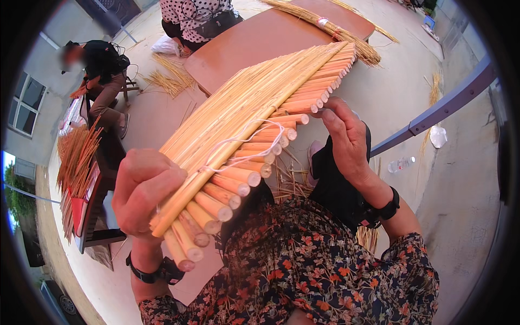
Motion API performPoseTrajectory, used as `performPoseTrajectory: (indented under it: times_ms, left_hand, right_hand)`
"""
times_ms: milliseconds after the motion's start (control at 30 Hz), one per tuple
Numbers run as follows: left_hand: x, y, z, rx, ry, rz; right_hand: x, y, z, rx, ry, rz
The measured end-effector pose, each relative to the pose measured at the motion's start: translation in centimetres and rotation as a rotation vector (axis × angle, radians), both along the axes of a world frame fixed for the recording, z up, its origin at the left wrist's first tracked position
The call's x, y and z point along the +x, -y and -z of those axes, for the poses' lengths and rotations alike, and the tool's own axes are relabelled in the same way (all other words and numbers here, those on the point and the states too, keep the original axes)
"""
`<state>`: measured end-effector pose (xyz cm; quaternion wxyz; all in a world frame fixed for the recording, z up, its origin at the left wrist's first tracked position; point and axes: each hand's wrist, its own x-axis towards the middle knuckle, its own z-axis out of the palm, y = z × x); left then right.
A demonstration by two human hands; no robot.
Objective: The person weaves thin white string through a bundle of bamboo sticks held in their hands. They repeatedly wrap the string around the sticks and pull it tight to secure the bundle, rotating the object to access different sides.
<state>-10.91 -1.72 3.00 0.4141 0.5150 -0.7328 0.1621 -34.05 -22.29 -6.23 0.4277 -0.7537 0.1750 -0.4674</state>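
A mat of straw-coloured plant stalks (238,103) laid side by side slants across the middle, its cut round ends towards me. One long cross stalk (238,145) runs over the mat near those ends. Loops of white string (246,138) lie over the cross stalk and stalk ends. My left hand (145,189) is closed around the mat's near left corner and the cross stalk. At the mat's right edge, my right hand (346,135) has thumb and fingers pinched together just under the stalk ends; what is between them is hidden.
Beyond the mat stands a brown table (271,40) bearing a tied stalk bundle (325,24). Another person (103,70) bends over at the left, near a bench of reddish stalks (78,157). A grey metal bar (433,114) and a plastic bottle (401,164) are at the right.
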Motion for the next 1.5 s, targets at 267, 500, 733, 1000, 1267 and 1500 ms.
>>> performPoseTrajectory:
  times_ms: [267,500,733,1000,1267,1500]
  left_hand:
    - [-7.4,4.6,8.9,0.044,-0.041,0.012]
    - [-8.1,6.2,12.0,0.164,0.073,0.115]
    - [-7.7,6.4,12.1,0.215,0.121,0.128]
    - [-7.5,6.6,11.1,0.213,0.089,0.084]
    - [-7.8,6.7,11.1,0.183,0.085,0.066]
    - [-7.7,6.5,11.3,0.209,0.099,0.087]
  right_hand:
    - [-3.6,-6.7,3.7,0.817,0.157,-0.313]
    - [-4.4,-7.6,5.6,0.963,0.051,-0.221]
    - [-4.2,-6.9,5.5,0.714,-0.106,-0.209]
    - [-4.6,-6.4,5.7,0.358,-0.126,-0.064]
    - [-2.8,-6.8,6.8,1.344,0.577,-0.069]
    - [-3.7,-5.2,10.4,1.737,1.140,-0.451]
